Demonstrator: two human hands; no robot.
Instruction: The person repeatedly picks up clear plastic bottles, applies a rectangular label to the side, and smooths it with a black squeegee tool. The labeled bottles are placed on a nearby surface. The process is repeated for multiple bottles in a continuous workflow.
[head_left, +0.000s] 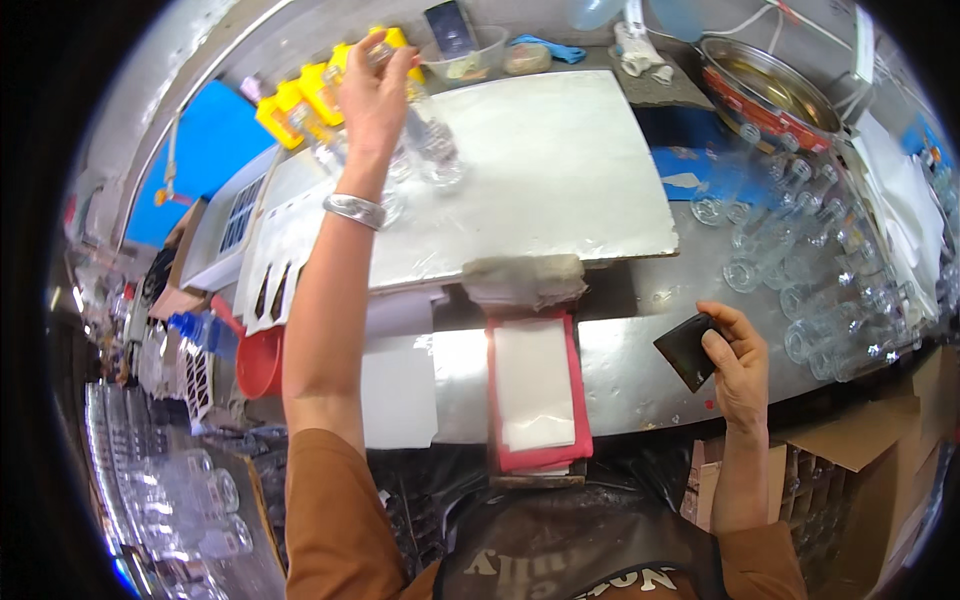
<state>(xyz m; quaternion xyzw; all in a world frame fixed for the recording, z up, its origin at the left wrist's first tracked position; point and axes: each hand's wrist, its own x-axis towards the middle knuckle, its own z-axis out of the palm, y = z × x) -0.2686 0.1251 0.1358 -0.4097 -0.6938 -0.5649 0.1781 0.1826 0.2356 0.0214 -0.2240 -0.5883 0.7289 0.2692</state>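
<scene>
My left hand [373,105] reaches up to the far left of the white board [550,150], its fingers curled around a clear glass piece that looks like a bottle's top end. Clear glass bottles [435,150] stand beside that hand, slightly blurred. In my right hand [738,365], a flat dark square piece [688,352], like a scraper blade, is pinched between thumb and fingers above the metal table [630,380]. Between my arms lies a pink-edged pad with white sheets [537,385], and a grubby folded cloth [522,280] sits at its far end.
Yellow bottles [318,90] line the back left, near a clear tub [470,65]. Several clear glasses [800,265] crowd the right side, below a round metal pan [770,85]. A red container [260,362] stands left; cardboard boxes [860,430] are at lower right.
</scene>
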